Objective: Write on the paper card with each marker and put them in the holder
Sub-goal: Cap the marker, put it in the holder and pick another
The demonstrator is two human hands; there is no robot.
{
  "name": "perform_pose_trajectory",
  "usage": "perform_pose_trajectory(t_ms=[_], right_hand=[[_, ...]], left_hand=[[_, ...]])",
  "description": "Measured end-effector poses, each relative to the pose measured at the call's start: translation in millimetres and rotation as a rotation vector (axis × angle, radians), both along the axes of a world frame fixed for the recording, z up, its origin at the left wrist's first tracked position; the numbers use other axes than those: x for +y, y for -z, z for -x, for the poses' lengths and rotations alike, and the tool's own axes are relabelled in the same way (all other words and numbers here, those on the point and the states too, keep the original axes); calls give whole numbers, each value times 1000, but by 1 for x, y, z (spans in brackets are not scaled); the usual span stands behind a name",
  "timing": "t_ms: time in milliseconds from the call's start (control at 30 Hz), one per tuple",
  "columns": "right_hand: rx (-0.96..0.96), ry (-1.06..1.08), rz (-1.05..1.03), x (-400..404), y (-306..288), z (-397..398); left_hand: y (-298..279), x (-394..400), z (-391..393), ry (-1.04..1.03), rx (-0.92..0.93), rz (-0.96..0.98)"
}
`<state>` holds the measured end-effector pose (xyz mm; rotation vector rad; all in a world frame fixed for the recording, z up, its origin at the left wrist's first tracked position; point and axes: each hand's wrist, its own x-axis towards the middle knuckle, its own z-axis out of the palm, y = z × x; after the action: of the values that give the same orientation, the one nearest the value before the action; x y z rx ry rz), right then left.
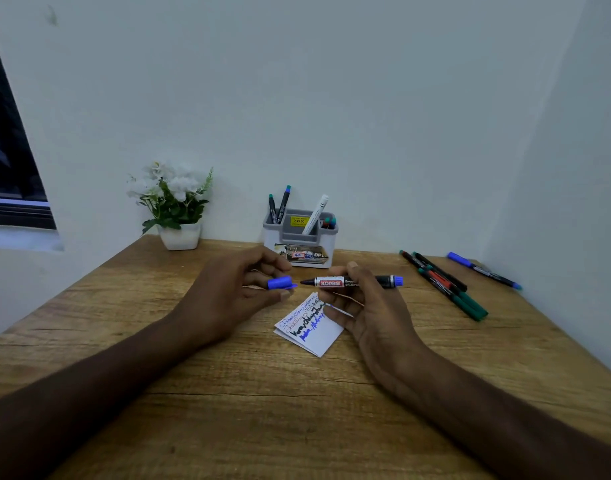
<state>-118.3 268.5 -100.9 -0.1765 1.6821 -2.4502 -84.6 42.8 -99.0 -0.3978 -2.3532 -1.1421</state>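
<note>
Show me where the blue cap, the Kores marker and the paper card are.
blue cap [279,282], head view, middle of the cap's side.
Kores marker [330,282], head view, on the red label of the barrel.
paper card [319,337], head view, blank white part below the writing.

Wooden table [228,393], pale walls [331,81], dark window [6,161] at left.
</note>
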Motion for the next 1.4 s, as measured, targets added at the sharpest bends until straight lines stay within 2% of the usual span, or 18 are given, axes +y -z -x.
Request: perform_pose_trajectory(t_ms=[300,567,700,867,1000,1100,1200,1233,1300,1400], right_hand=[[9,-43,4,-2,2,-1],[146,-108,-154,1,12,2],[208,-51,-271,-1,15,4],[181,-27,-279,-3,10,1],[150,11,-283,-2,10,-1],[173,46,-383,-3,11,-3],[233,5,-435,-3,7,-4],[275,-43,-461,-2,5,-4],[355,-120,-558,2,2,-4],[655,-198,-899,15,-1,-4]], left_hand=[[-1,4,-3,9,-48,35],[-6,5,-5,-12,84,292],[-11,11,-8,18,139,380],[-12,25,-11,-62,222,465],[-16,33,-14,-118,164,483],[-17,36,-14,-222,141,627],[-17,36,-14,-323,272,744],[-19,35,-12,-346,292,736],[-26,26,-4,-378,242,572],[-38,8,18,-391,167,253]])
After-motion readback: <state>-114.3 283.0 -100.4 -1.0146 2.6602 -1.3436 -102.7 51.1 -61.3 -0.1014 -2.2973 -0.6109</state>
